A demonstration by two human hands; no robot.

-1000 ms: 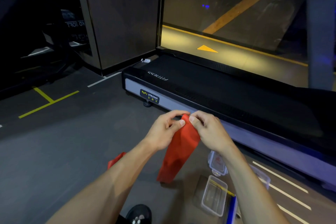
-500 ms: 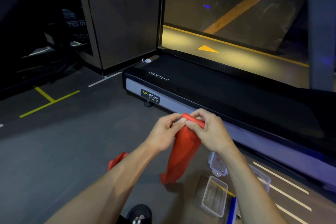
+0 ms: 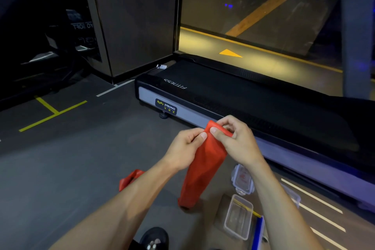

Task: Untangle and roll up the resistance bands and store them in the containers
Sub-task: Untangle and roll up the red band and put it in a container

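Your left hand [image 3: 187, 144] and right hand [image 3: 236, 138] pinch the red band [image 3: 205, 166] at its top edge; rolling has barely begun. Below your fingers, the open container [image 3: 238, 216] awaits, empty as far as visible.

Single head cam, wide-angle, sitting at the person's eye level and tilting forward and down. It's looking close over both forearms toward the dark grey rubber gym floor [image 3: 60, 168], with the black-decked treadmill base [image 3: 243, 95] crossing just ahead and the glass wall panel [image 3: 263, 16] filling the top. No second view overlapping.
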